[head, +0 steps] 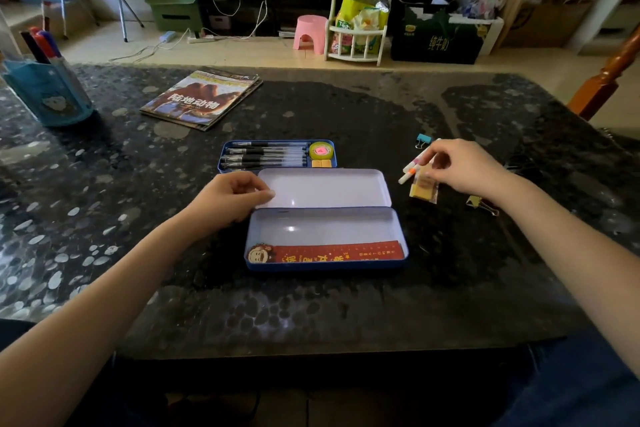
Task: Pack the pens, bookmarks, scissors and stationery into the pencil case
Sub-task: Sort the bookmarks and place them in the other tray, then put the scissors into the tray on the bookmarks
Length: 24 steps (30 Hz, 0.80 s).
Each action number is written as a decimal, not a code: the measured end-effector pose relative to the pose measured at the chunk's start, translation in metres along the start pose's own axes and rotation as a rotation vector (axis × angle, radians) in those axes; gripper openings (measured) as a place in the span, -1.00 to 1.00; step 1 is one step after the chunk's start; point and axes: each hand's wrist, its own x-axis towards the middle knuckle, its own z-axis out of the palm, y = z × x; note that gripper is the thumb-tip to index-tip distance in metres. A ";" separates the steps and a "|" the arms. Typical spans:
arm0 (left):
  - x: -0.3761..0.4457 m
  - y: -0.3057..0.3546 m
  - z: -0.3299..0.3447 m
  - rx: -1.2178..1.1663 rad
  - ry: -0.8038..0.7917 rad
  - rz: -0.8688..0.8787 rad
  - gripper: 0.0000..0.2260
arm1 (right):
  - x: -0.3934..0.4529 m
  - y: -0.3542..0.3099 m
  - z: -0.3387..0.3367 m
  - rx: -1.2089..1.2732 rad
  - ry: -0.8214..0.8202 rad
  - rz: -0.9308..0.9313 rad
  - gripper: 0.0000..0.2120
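A blue tin pencil case (322, 229) lies open at the table's middle, its lid (325, 188) folded back. A red bookmark (332, 252) lies along its near wall. Behind it sits the case's inner tray (277, 156) with several black pens, a yellow-green tape roll (321, 150) and small yellow erasers. My left hand (232, 196) rests at the lid's left edge, fingers curled on it. My right hand (462, 166) hovers over small white highlighters (412, 168) and a yellow packet (423, 189), fingertips pinching toward them; whether it grips one is unclear.
A blue binder clip (423, 140) and a gold binder clip (481, 204) lie near my right hand. A magazine (202, 99) lies at the back left, with a blue pen holder (48, 90) at the far left. A wooden chair post (609, 76) stands at the right edge.
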 end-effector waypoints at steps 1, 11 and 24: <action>0.002 -0.001 0.001 0.031 0.001 -0.005 -0.87 | 0.003 0.006 -0.001 -0.029 -0.035 0.013 -0.85; 0.013 -0.003 0.002 0.176 -0.036 0.082 -0.84 | 0.009 0.030 -0.021 -0.266 -0.281 0.024 -0.41; 0.006 -0.014 0.015 0.113 0.060 0.078 -0.92 | 0.023 0.062 -0.011 -0.452 -0.117 0.174 -0.55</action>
